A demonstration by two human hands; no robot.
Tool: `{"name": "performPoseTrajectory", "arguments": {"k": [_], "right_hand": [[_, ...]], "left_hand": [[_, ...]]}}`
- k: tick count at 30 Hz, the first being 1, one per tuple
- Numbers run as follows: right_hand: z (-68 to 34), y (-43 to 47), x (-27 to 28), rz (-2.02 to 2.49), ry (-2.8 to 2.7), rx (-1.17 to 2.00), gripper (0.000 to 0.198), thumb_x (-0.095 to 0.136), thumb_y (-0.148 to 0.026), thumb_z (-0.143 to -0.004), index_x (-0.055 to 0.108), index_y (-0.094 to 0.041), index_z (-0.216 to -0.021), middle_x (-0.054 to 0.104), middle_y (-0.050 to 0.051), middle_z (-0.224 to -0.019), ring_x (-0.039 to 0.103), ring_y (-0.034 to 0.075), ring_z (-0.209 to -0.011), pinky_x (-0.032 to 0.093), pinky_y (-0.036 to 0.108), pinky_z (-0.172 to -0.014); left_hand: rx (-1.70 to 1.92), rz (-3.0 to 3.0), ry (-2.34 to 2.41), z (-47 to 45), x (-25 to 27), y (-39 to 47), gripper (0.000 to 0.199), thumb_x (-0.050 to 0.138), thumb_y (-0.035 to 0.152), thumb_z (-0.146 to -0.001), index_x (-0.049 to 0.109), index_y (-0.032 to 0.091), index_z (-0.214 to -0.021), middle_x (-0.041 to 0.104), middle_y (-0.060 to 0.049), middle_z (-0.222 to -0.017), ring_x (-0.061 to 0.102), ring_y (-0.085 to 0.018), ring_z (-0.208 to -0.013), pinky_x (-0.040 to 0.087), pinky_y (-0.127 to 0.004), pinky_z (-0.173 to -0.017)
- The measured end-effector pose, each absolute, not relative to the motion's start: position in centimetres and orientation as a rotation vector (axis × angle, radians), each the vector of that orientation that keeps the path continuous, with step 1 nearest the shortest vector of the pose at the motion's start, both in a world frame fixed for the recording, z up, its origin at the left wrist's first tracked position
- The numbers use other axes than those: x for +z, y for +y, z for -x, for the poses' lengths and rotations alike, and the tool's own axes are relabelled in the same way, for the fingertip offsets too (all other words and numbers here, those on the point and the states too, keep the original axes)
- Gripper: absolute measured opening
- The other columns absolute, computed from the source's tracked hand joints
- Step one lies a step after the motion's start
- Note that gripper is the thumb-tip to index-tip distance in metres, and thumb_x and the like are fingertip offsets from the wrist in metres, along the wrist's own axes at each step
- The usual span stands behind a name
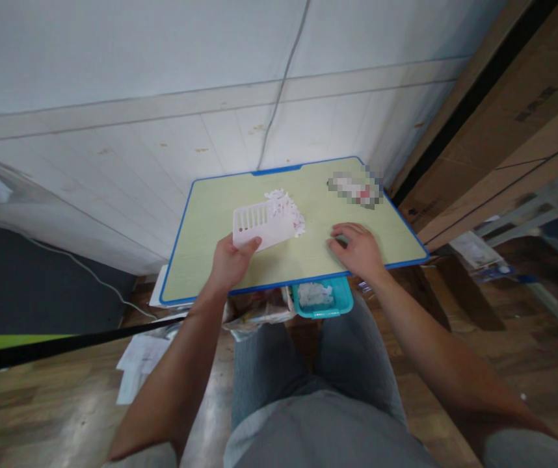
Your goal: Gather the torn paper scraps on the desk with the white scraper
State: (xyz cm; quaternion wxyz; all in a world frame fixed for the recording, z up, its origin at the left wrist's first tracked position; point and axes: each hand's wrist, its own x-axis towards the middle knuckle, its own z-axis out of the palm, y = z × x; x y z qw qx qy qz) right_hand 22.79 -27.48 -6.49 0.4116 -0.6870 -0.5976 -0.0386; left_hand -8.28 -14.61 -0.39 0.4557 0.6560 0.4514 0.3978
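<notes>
My left hand [233, 261] grips the near left corner of a small white plastic basket [272, 235] with slotted sides, thumb on its near wall. The basket is over the left half of a pale green table [211, 201] with a blue rim. White bits that look like paper scraps [289, 211] lie in a heap at the basket's far right side; whether some are inside it I cannot tell. To the right, my right hand [356, 248] rests on or just above the tabletop, fingers loosely curved and apart, holding nothing.
A pixelated object [354, 188] lies at the table's back right. Below the front edge are a teal bin [340, 299] with white scraps and a lined container [259, 309]. A wall [162, 156] stands behind, with large cardboard boxes [484, 143] at right. Papers [142, 357] lie at lower left.
</notes>
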Motion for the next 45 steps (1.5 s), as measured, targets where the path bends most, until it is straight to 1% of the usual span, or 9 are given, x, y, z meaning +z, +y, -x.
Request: {"name": "performPoseTrajectory", "arguments": {"k": [7, 10, 16, 25, 28, 33, 37, 42, 45], "right_hand": [[-22.8, -27.5, -6.7, 1.712, -1.505, -0.106, 0.010, 0.073, -0.030, -0.095, 0.081, -0.025, -0.099, 0.088, 0.014, -0.117, 0.081, 0.038, -0.113, 0.062, 0.059, -0.110], [-22.9, -27.5, -6.7, 1.722, -1.503, -0.098, 0.010, 0.073, -0.031, -0.095, 0.081, -0.026, -0.099, 0.088, 0.013, -0.118, 0.081, 0.038, -0.115, 0.062, 0.059, -0.111], [-23.0, -27.5, -6.4, 1.738, -1.516, -0.075, 0.009, 0.074, -0.030, -0.095, 0.081, -0.027, -0.099, 0.088, 0.013, -0.117, 0.081, 0.037, -0.113, 0.062, 0.059, -0.110], [-23.2, -27.5, -6.7, 1.743, -1.509, -0.078, 0.011, 0.073, -0.030, -0.094, 0.081, -0.026, -0.100, 0.088, 0.014, -0.119, 0.081, 0.037, -0.115, 0.061, 0.058, -0.112], [-23.1, -27.5, -6.6, 1.756, -1.506, -0.078, 0.010, 0.073, -0.031, -0.095, 0.080, -0.026, -0.099, 0.088, 0.013, -0.120, 0.081, 0.037, -0.117, 0.061, 0.057, -0.113], [-23.0, -27.6, -6.5, 1.731, -1.509, -0.092, 0.010, 0.072, -0.032, -0.096, 0.080, -0.026, -0.098, 0.088, 0.013, -0.117, 0.081, 0.037, -0.113, 0.062, 0.058, -0.110], [-23.0, -27.6, -6.4, 1.745, -1.501, -0.070, 0.009, 0.073, -0.031, -0.095, 0.080, -0.027, -0.099, 0.088, 0.012, -0.118, 0.081, 0.037, -0.115, 0.062, 0.059, -0.112], [-22.8, -27.6, -6.3, 1.758, -1.496, -0.070, 0.009, 0.074, -0.031, -0.095, 0.081, -0.027, -0.098, 0.089, 0.012, -0.120, 0.081, 0.037, -0.118, 0.062, 0.059, -0.112], [-22.8, -27.6, -6.3, 1.753, -1.501, -0.081, 0.009, 0.074, -0.031, -0.095, 0.081, -0.026, -0.098, 0.089, 0.012, -0.119, 0.081, 0.037, -0.117, 0.062, 0.058, -0.111]], "left_hand": [[0.911, -1.600, 1.030, 9.2, 0.4, -14.6, 0.077, 0.104, 0.072, -0.063, 0.091, 0.015, -0.111, 0.089, -0.017, -0.124, 0.084, -0.040, -0.117, 0.068, -0.053, -0.106], [0.913, -1.610, 1.027, 9.0, 0.6, -14.8, 0.075, 0.103, 0.072, -0.065, 0.091, 0.015, -0.112, 0.089, -0.017, -0.125, 0.084, -0.040, -0.117, 0.069, -0.052, -0.106], [0.797, -1.664, 0.972, 9.3, 0.3, -15.5, 0.064, 0.104, 0.068, -0.064, 0.092, 0.019, -0.103, 0.090, -0.014, -0.113, 0.085, -0.039, -0.110, 0.072, -0.049, -0.096], [0.983, -1.592, 1.057, 8.0, -0.2, -14.9, 0.072, 0.100, 0.070, -0.068, 0.090, 0.015, -0.112, 0.088, -0.016, -0.127, 0.084, -0.039, -0.119, 0.067, -0.053, -0.111], [0.927, -1.627, 1.047, 8.0, -0.3, -15.0, 0.071, 0.099, 0.071, -0.069, 0.090, 0.015, -0.112, 0.089, -0.017, -0.126, 0.084, -0.039, -0.118, 0.068, -0.051, -0.107], [0.854, -1.658, 0.989, 8.8, 0.0, -15.4, 0.069, 0.103, 0.073, -0.066, 0.090, 0.018, -0.106, 0.090, -0.015, -0.115, 0.084, -0.040, -0.115, 0.071, -0.051, -0.100], [0.849, -1.645, 0.985, 9.0, 0.4, -16.0, 0.072, 0.101, 0.076, -0.066, 0.090, 0.017, -0.107, 0.090, -0.016, -0.117, 0.084, -0.040, -0.115, 0.071, -0.052, -0.100], [0.651, -1.645, 0.913, 9.3, 0.8, -17.4, 0.065, 0.101, 0.071, -0.068, 0.092, 0.018, -0.105, 0.090, -0.014, -0.116, 0.085, -0.037, -0.105, 0.072, -0.048, -0.096], [0.643, -1.634, 0.919, 9.6, 0.8, -17.9, 0.065, 0.101, 0.071, -0.069, 0.092, 0.017, -0.105, 0.090, -0.014, -0.115, 0.085, -0.037, -0.101, 0.072, -0.048, -0.093]]}}
